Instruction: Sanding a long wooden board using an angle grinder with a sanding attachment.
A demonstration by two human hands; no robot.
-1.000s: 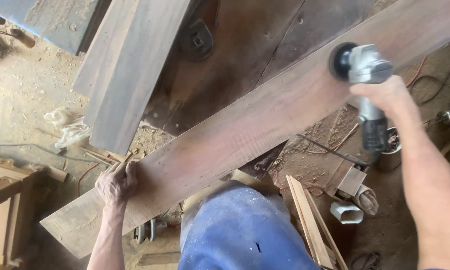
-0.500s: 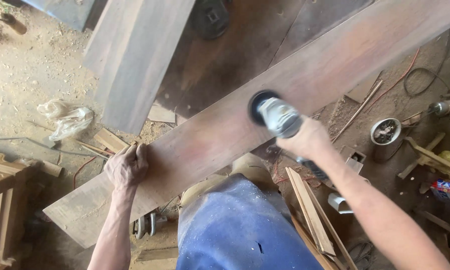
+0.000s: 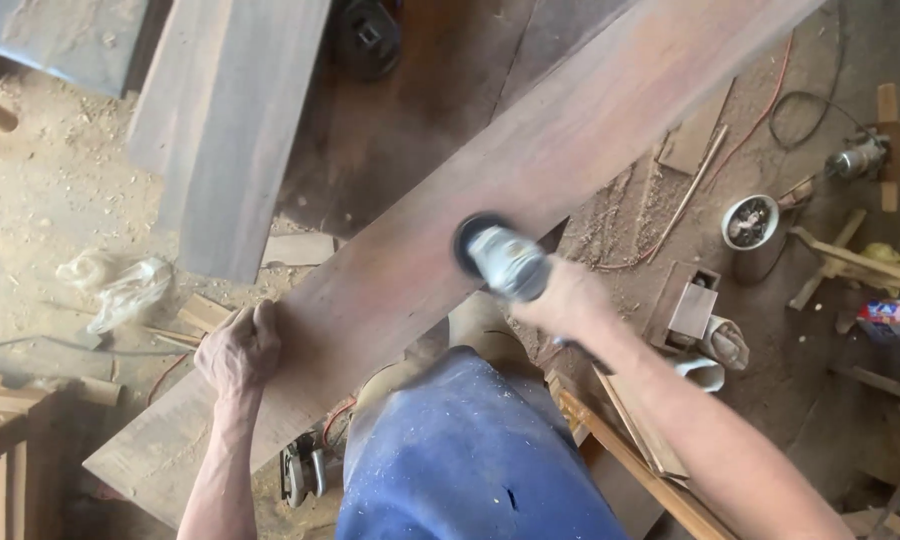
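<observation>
Head view looks straight down on a long reddish-brown plank (image 3: pixel 530 190) that runs diagonally from the lower left to the upper right, above a sawdust-strewn floor (image 3: pixel 40 200). The left hand (image 3: pixel 238 352) is curled over the plank's near edge close to its lower end, gripping it. The right hand (image 3: pixel 568 300) is wrapped around the body of a silver angle grinder (image 3: pixel 500 258) whose black disc sits against the plank's face near the middle. The plank looks stiff, thick and heavy, best taken by its long edges with a hand near each end; its surface seems dusty rather than slick. To the right, on the floor, stands a small round tin (image 3: pixel 751 225) holding dark, indistinct bits, and beside it an open wooden box (image 3: pixel 692 305); its contents cannot be made out.
</observation>
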